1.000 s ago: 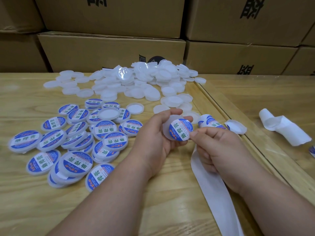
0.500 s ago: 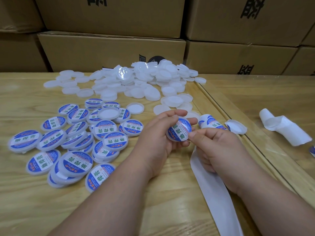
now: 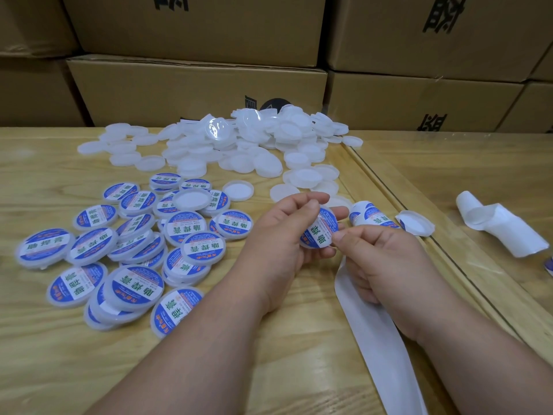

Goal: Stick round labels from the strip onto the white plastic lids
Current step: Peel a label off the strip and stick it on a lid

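1. The left hand [image 3: 281,235] curls its fingers round a white lid [image 3: 319,232], thumb over the top rim, and holds it up above the table. The right hand [image 3: 380,259] pinches thumb and forefinger at the lid's lower right edge, on the round label [image 3: 317,235], which now covers the lid's face.
2. The label is blue and white with green Chinese characters, seen sideways; its small print is too fine to read.
3. The strip [image 3: 374,333] trails from under the right hand toward the near table edge, with more labels on the curled part [image 3: 371,217] just beyond the fingers.
4. Labelled lids [image 3: 131,256] lie heaped at left; the plain lids [image 3: 239,145] are piled further back, against the cardboard boxes [image 3: 194,94] printed with black characters.
5. A raised seam [image 3: 419,235] runs diagonally just right of the hands; bare wood lies near the forearms.
6. 1 second ago, the label covered only part of the lid.
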The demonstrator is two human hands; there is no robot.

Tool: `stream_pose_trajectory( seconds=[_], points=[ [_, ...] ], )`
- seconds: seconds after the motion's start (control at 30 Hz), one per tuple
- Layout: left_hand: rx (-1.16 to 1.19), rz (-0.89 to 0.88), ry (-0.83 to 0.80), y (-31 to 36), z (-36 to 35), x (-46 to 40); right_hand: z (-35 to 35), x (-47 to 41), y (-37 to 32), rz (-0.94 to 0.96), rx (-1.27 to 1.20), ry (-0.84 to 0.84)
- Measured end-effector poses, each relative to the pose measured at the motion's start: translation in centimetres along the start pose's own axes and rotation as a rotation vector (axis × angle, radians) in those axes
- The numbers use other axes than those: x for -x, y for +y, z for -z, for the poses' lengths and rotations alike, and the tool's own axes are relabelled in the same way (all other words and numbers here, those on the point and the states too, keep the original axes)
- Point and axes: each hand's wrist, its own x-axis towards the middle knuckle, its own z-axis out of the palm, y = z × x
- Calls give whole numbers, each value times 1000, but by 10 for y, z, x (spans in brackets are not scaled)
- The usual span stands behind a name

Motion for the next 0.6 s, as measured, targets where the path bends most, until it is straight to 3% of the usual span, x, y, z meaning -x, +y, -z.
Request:
stream_pose_trajectory(
  seconds=[0.4,0.6],
  points=[
    [-155,-74,58,-7,1,-3,1,-3,3,-28,35,15],
    [-75,-187,254,-7,9,-10,6,-1,1,120,-63,143]
  ],
)
